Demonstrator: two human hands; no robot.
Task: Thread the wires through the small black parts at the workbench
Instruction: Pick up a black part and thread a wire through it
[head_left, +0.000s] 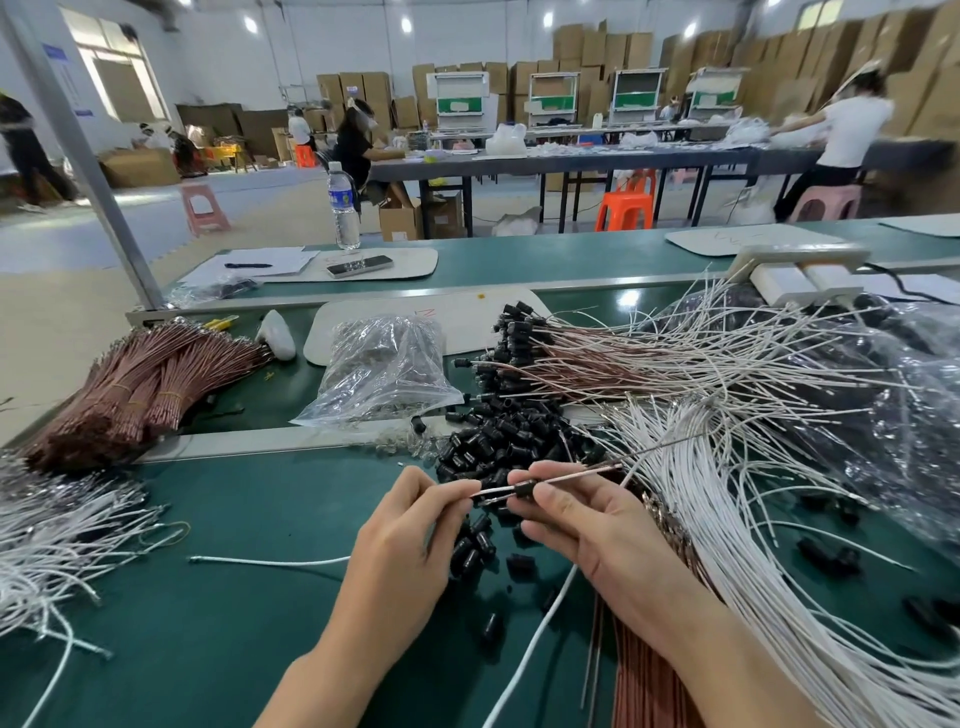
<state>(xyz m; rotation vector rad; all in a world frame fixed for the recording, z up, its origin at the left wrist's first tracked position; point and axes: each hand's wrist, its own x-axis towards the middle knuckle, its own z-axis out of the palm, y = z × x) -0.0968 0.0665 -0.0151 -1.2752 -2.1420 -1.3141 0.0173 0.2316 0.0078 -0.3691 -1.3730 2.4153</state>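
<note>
Head view: 2 hands working 2 wires through 1 small black part, just above the green workbench.

The right hand pinches the black part between thumb and fingertip, likely to steady it. The left hand pinches the wire ends at the part's left side, probably to draw them along. The 2 wires, 1 white and 1 brownish, trail off right. The pile of black parts lies just behind the hands, within easy reach, too many to count. 1 clear bag sits farther back, 1 stray white wire lies near the left hand, and 1 finished bunch fans out behind.
</note>
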